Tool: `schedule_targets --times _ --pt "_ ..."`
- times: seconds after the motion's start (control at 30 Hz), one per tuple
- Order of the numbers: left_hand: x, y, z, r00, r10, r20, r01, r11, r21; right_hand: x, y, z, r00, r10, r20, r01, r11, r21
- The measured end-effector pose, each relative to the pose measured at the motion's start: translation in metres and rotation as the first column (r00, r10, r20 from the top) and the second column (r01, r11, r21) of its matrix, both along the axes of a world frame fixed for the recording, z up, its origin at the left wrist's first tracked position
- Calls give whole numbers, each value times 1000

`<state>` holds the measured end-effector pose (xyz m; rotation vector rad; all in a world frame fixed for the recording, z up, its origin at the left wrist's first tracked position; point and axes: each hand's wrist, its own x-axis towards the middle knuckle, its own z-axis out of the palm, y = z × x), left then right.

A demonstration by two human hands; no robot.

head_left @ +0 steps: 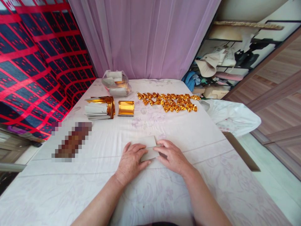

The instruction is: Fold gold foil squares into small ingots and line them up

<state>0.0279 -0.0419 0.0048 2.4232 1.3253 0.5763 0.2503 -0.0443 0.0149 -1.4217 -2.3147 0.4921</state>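
Observation:
A small pale sheet of paper point(148, 145) lies on the white floral tablecloth point(150, 188) just in front of me. My left hand point(131, 160) presses on its left side with fingers curled over the edge. My right hand point(171, 155) holds its right edge, fingertips on the paper. Both hands rest on the table. Farther back lie a stack of gold foil papers point(100, 107) and one flat gold sheet point(126, 108). Several folded gold paper pieces point(170, 101) are laid in rows at the back right.
A clear plastic bag with paper bundles point(116, 82) stands at the back centre before a purple curtain point(143, 37). A red and dark checked blanket point(37, 62) hangs at the left. A white plastic bag point(231, 114) lies at the table's right edge; a cluttered shelf point(225, 62) stands beyond.

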Motion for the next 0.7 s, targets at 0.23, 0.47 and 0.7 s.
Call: schedule_targets --times 0.23,0.47,0.7 --pt "-2 2 1 999 -5 45 5 1000 -2 3 1 0 1000 -9 -15 9 1000 -2" --pt "-6 6 -1 998 -50 40 50 999 0 3 3 -5 999 -11 -36 12 1000 24" --pt "-7 10 -3 996 -45 77 45 999 4 4 6 -11 998 -21 -53 23 998 54"
